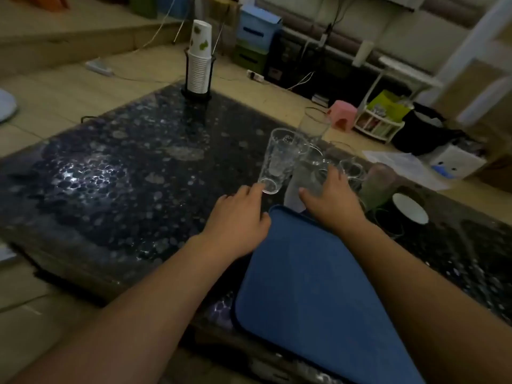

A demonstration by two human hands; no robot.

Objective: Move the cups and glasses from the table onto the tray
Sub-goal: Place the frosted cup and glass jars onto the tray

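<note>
A blue tray [304, 273] lies on the dark pebble-patterned table [124, 176], empty where my arms do not cover it. Just beyond its far edge stands a group of glasses. My left hand [238, 214] rests at the tray's far left corner, fingers spread, with a fingertip touching the base of a clear patterned glass [279, 159]. My right hand [329, 200] is wrapped around a frosted glass [300, 181], thumb on one side and fingers on the other. Behind them are a tall clear glass [315, 128] and a small handled glass cup [352, 170].
A tinted tumbler [379, 184], a white cup [410, 209] and a dark glass [388, 223] stand right of the tray. A stack of paper cups in a black holder [198, 67] sits at the table's far edge. A pink stool [342, 115] and boxes are on the floor beyond.
</note>
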